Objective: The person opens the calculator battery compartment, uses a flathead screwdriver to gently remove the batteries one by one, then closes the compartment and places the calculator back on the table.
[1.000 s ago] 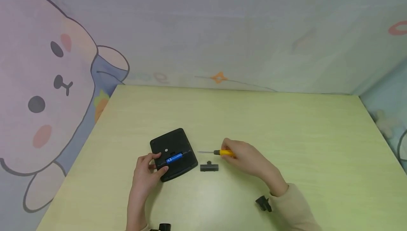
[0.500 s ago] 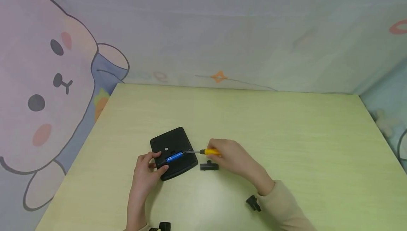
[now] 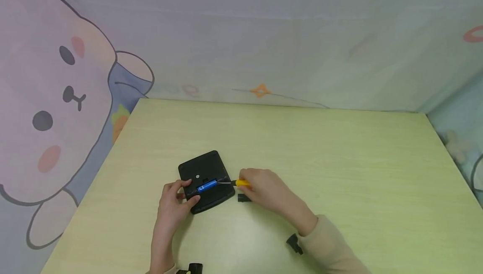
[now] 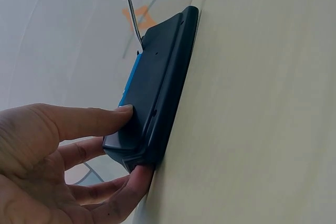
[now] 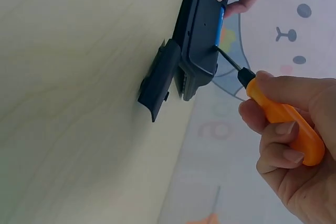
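Basically two bare hands at work on a black device [image 3: 201,165], which sits back side up on the pale yellow-green table [image 3: 339,152], left of centre in the head view, near the person. Left hand [image 3: 172,205] grips its left end: thumb on the back face, other fingers about the edge, one fingertip tucked at the end in the left wrist view. Can't tell if that end is lifted a bit. Right hand [image 3: 266,190] has its fingers wrapped round the orange-yellow handle of a screwdriver [image 5: 287,120], thumb along the handle near the dark collar. Metal shaft slants down to the device, tip at the right end of the blue battery [image 3: 207,186]; whether tip touches battery or slot, can't tell. Battery lies in the open slot on the device's back, a small white dot [image 3: 197,177] farther up the same face. Small black cover [image 5: 159,78] lies on the table just beside the device's right edge, partly hidden by the right hand in the head view. Beige sleeve [image 3: 328,244] on the right arm; small black camera part [image 3: 294,244] near that wrist. Behind the table, a pale backdrop [image 3: 302,35] with a big cartoon animal [image 3: 37,77] at left.
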Action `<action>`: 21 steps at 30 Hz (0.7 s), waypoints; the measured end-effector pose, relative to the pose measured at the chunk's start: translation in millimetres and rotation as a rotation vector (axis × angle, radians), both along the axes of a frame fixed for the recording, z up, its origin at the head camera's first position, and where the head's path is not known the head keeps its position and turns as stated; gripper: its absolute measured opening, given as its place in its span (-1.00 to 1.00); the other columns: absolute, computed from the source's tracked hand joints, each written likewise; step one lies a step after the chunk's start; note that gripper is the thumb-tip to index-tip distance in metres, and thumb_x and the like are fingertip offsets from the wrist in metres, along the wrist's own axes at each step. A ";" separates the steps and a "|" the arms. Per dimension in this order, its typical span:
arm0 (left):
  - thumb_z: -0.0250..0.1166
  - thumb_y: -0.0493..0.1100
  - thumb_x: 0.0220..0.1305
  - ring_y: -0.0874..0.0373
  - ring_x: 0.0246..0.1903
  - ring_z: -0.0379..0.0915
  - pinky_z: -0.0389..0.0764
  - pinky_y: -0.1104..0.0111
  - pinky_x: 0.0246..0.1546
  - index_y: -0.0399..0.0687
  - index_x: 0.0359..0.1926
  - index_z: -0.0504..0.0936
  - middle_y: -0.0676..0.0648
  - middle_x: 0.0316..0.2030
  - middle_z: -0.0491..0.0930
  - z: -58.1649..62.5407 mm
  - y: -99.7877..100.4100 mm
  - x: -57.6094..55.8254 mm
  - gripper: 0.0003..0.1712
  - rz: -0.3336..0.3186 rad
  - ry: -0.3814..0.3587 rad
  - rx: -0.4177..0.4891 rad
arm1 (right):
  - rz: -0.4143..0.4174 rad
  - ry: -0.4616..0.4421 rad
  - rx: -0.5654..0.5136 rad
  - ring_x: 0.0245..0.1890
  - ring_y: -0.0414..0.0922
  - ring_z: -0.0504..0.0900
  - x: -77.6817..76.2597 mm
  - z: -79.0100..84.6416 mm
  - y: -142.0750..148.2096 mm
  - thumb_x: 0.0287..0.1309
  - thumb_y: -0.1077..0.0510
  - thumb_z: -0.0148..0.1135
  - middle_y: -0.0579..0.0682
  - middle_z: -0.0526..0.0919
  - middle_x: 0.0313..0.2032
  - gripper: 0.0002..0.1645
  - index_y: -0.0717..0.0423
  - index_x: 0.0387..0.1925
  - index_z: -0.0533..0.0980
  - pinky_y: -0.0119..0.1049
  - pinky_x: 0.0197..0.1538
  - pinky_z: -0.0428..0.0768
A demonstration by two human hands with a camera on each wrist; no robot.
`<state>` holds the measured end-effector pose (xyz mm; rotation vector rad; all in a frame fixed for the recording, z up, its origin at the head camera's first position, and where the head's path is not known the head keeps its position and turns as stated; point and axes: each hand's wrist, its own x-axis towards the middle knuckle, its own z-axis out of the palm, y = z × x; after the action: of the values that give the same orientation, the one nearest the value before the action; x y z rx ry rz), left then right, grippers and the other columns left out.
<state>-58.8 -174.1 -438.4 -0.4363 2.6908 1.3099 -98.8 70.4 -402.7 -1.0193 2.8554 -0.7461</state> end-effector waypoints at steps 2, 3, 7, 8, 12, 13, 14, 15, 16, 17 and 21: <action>0.37 -0.25 0.13 -0.20 0.03 0.45 0.45 0.08 -0.02 -0.12 0.21 0.47 -0.26 0.17 0.28 -0.3 -0.1 -0.2 -0.41 -0.001 0.000 -0.001 | -0.006 0.016 0.021 -0.60 -0.27 0.35 1.1 0.6 -1.6 0.13 0.12 0.34 -0.12 0.54 -0.52 -0.83 0.10 -0.39 0.51 -0.52 -0.45 0.39; 0.37 -0.25 0.13 -0.20 0.03 0.45 0.45 0.09 -0.03 -0.12 0.22 0.47 -0.26 0.17 0.28 -0.4 -0.1 -0.2 -0.41 -0.001 -0.001 -0.004 | -0.009 0.027 0.034 -0.60 -0.27 0.34 1.7 1.2 -2.4 0.13 0.11 0.34 -0.12 0.53 -0.54 -0.82 0.10 -0.40 0.50 -0.52 -0.47 0.39; 0.37 -0.25 0.12 -0.19 0.03 0.45 0.43 0.17 -0.06 -0.11 0.21 0.47 -0.25 0.16 0.28 -0.6 0.0 -0.5 -0.41 -0.002 -0.002 -0.007 | -0.005 0.101 0.078 -0.62 -0.28 0.33 4.7 4.5 -5.5 0.12 0.11 0.34 -0.13 0.52 -0.56 -0.81 0.08 -0.44 0.49 -0.52 -0.49 0.38; 0.37 -0.25 0.12 -0.19 0.03 0.45 0.43 0.18 -0.07 -0.11 0.21 0.48 -0.25 0.16 0.29 -0.6 0.0 -0.6 -0.41 -0.002 -0.002 -0.008 | 0.003 0.131 0.093 -0.62 -0.28 0.33 5.4 5.3 -6.3 0.12 0.11 0.35 -0.13 0.52 -0.56 -0.80 0.07 -0.44 0.48 -0.52 -0.49 0.39; 0.37 -0.25 0.12 -0.18 0.02 0.45 0.42 0.18 -0.07 -0.12 0.21 0.48 -0.25 0.16 0.28 -1.2 0.1 -0.7 -0.41 -0.003 -0.002 -0.007 | 0.036 0.232 0.137 -0.62 -0.28 0.34 8.1 8.9 -9.5 0.10 0.12 0.36 -0.14 0.52 -0.57 -0.80 0.07 -0.45 0.49 -0.53 -0.50 0.39; 0.37 -0.25 0.12 -0.18 0.02 0.45 0.43 0.17 -0.06 -0.13 0.21 0.47 -0.25 0.16 0.28 -1.4 0.1 -0.6 -0.41 -0.003 -0.002 -0.008 | 0.042 0.249 0.146 -0.62 -0.28 0.34 8.5 9.7 -10.2 0.09 0.12 0.36 -0.14 0.52 -0.57 -0.81 0.07 -0.45 0.49 -0.53 -0.50 0.39; 0.37 -0.25 0.12 -0.19 0.02 0.45 0.43 0.16 -0.06 -0.13 0.21 0.47 -0.25 0.16 0.28 -1.7 0.0 -0.6 -0.41 -0.004 -0.003 -0.009 | 0.047 0.261 0.153 -0.61 -0.29 0.35 8.7 10.4 -11.1 0.09 0.12 0.37 -0.14 0.53 -0.56 -0.82 0.07 -0.45 0.50 -0.54 -0.51 0.39; 0.37 -0.25 0.12 -0.19 0.02 0.45 0.43 0.16 -0.05 -0.13 0.21 0.47 -0.25 0.16 0.28 -1.9 0.0 -0.6 -0.41 -0.004 -0.003 -0.010 | 0.050 0.268 0.159 -0.61 -0.29 0.36 9.0 11.5 -11.9 0.08 0.13 0.37 -0.14 0.54 -0.56 -0.83 0.07 -0.45 0.51 -0.54 -0.51 0.40; 0.37 -0.25 0.12 -0.19 0.02 0.45 0.43 0.15 -0.05 -0.13 0.21 0.47 -0.25 0.16 0.28 -2.0 -0.1 -0.6 -0.41 -0.004 -0.003 -0.012 | 0.051 0.272 0.165 -0.61 -0.29 0.38 9.3 13.0 -12.7 0.08 0.13 0.37 -0.14 0.55 -0.56 -0.84 0.07 -0.45 0.53 -0.54 -0.50 0.41; 0.37 -0.25 0.12 -0.18 0.02 0.45 0.42 0.15 -0.05 -0.12 0.21 0.47 -0.25 0.16 0.28 -2.1 -0.1 -0.6 -0.41 -0.004 -0.005 -0.013 | 0.050 0.274 0.174 -0.61 -0.29 0.40 9.6 15.1 -13.6 0.08 0.14 0.37 -0.14 0.57 -0.55 -0.85 0.07 -0.44 0.54 -0.54 -0.50 0.43; 0.37 -0.25 0.12 -0.18 0.03 0.44 0.41 0.18 -0.07 -0.11 0.21 0.47 -0.24 0.16 0.28 -2.1 0.0 -0.7 -0.41 -0.002 -0.008 -0.015 | 0.060 0.290 0.241 -0.59 -0.29 0.48 9.7 22.6 -19.0 0.10 0.11 0.36 -0.14 0.62 -0.52 -0.87 0.07 -0.42 0.60 -0.52 -0.49 0.48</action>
<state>-59.5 -174.2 -440.5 -0.4399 2.6956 1.2859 -89.1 51.5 -380.0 -1.2589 3.0335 -0.2570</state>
